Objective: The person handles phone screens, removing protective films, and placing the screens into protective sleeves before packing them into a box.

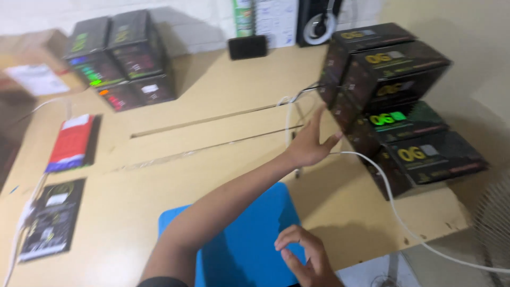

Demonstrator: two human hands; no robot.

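Both hands are out over the desk, well apart from each other. Our left hand (309,144) is stretched far forward with the arm crossing the blue mat (249,239), fingers spread open and reaching toward the stack of dark boxes (396,101) on the right side of the table. Fingertips look like they're right at the lower left edge of that stack, maybe just touching it, but the picture is blurry so we can't tell for sure. It's not clamped on anything, palm open.

Our right hand (305,258) sits low near the bottom edge, hovering at the near edge of the blue mat, fingers loosely curled, holding nothing as far as we can see.

So the stack is ahead and to the right of the left hand, and way up and right of the right hand. It's several black boxes with yellow and green markings, piled a bit crooked and leaning. A white cable (396,212) runs from behind the left hand, along the foot of the stack and off the right edge of the wooden table (159,175).

Other stuff around: a second pile of dark boxes (119,58) at the far left, a red and white flat pack (71,142) and a black flat pack (52,218) lying on the left side, and a small black device (247,47) near the wall
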